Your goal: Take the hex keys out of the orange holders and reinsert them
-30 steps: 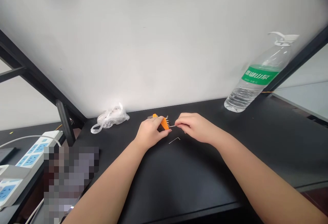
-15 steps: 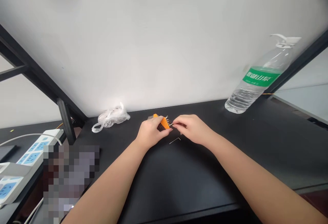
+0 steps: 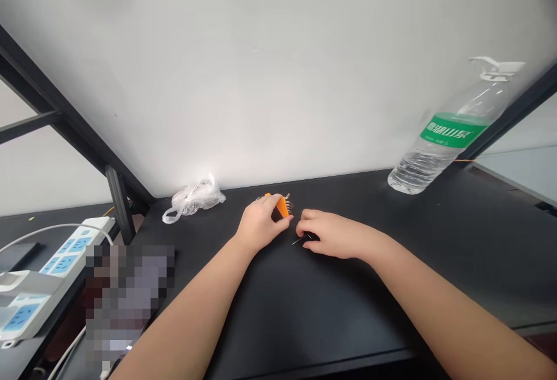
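Right hand (image 3: 333,235) nearer desk's front edge (image 3: 322,362)

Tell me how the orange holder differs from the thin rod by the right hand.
The orange holder is broad and bright; the thin rod is slender and dull. The left hand grips the orange holder, while the thin rod pokes out beside the right hand; whether it is pinched is unclear. Both are partly hidden by the hands.

orange holder (image 3: 282,206), black tabletop (image 3: 261,310), clear bottle (image 3: 472,98) (green label, white lettering), pale grey wall (image 3: 278,78)
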A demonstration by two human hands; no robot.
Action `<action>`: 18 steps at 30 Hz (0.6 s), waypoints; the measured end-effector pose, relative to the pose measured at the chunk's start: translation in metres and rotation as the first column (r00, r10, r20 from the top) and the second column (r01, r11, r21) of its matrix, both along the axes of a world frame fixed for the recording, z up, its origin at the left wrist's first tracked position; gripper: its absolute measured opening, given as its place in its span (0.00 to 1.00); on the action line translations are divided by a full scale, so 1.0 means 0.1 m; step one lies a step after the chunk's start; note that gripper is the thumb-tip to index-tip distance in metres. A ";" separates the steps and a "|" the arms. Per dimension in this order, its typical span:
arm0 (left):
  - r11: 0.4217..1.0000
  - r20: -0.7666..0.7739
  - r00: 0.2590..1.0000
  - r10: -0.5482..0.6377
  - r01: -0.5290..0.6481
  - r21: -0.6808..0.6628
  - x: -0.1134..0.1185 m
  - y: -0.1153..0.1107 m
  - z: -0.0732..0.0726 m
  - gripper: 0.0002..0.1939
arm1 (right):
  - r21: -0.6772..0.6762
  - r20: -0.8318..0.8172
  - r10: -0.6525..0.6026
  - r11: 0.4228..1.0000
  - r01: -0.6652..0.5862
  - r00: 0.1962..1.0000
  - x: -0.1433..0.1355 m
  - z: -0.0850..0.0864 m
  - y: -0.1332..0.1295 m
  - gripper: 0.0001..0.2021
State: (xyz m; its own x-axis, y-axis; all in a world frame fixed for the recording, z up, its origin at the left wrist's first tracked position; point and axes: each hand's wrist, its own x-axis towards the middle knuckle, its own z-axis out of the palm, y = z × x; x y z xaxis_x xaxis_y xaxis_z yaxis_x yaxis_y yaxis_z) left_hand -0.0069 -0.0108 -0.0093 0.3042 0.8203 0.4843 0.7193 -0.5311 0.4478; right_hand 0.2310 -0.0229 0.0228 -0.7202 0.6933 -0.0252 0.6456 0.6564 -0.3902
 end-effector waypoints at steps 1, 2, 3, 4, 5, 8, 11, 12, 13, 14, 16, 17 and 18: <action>1.000 0.006 1.000 0.001 -0.001 0.004 0.00 0.00 -0.01 0.20 | 0.037 0.026 -0.016 0.999 0.015 1.000 -0.03 -0.04 -0.01 0.03; 1.000 0.012 1.000 0.001 -0.002 0.008 0.00 0.01 -0.01 0.21 | 0.087 0.052 -0.042 0.995 0.037 0.998 -0.05 -0.07 -0.02 0.04; 1.000 0.016 1.000 -0.001 0.001 0.011 0.00 0.01 -0.01 0.21 | 0.135 0.075 -0.068 0.989 0.058 0.995 -0.08 -0.10 -0.02 0.06; 1.000 0.020 1.000 -0.004 0.004 0.013 0.00 0.01 -0.01 0.21 | 0.172 0.093 -0.092 0.982 0.075 0.991 -0.10 -0.12 -0.02 0.07; 1.000 0.021 1.000 -0.007 0.007 0.015 0.00 0.01 -0.01 0.21 | 0.193 0.101 -0.109 0.977 0.088 0.989 -0.12 -0.12 -0.01 0.08; 1.000 0.015 1.000 -0.007 0.006 0.018 0.00 0.00 0.00 0.21 | 0.171 0.031 -0.138 0.977 0.131 0.990 -0.10 -0.05 0.02 0.08; 1.000 0.008 1.000 -0.004 0.004 0.016 0.00 0.00 0.00 0.21 | 0.097 -0.128 -0.143 0.983 0.156 0.981 -0.05 0.07 0.04 0.06; 1.000 0.006 1.000 -0.005 0.005 0.017 0.00 0.00 -0.01 0.21 | 0.085 -0.178 -0.144 0.983 0.161 0.973 -0.04 0.11 0.04 0.06; 1.000 0.005 1.000 -0.008 0.008 0.019 0.00 0.00 -0.01 0.21 | 0.082 -0.220 -0.146 0.982 0.168 0.965 -0.04 0.13 0.04 0.06; 1.000 0.004 1.000 -0.010 0.010 0.023 0.00 0.00 -0.02 0.21 | 0.085 -0.251 -0.148 0.981 0.174 0.957 -0.04 0.15 0.04 0.06; 1.000 0.005 1.000 -0.007 0.007 0.030 0.00 0.00 -0.03 0.21 | 0.093 -0.280 -0.142 0.980 0.174 0.949 -0.05 0.16 0.03 0.06; 0.999 0.004 1.000 -0.006 0.006 0.033 0.00 0.00 -0.04 0.21 | 0.092 -0.282 -0.135 0.982 0.167 0.950 -0.06 0.15 0.03 0.06; 0.999 0.002 1.000 -0.006 0.006 0.036 0.00 0.00 -0.04 0.21 | 0.091 -0.280 -0.128 0.983 0.159 0.951 -0.06 0.15 0.03 0.06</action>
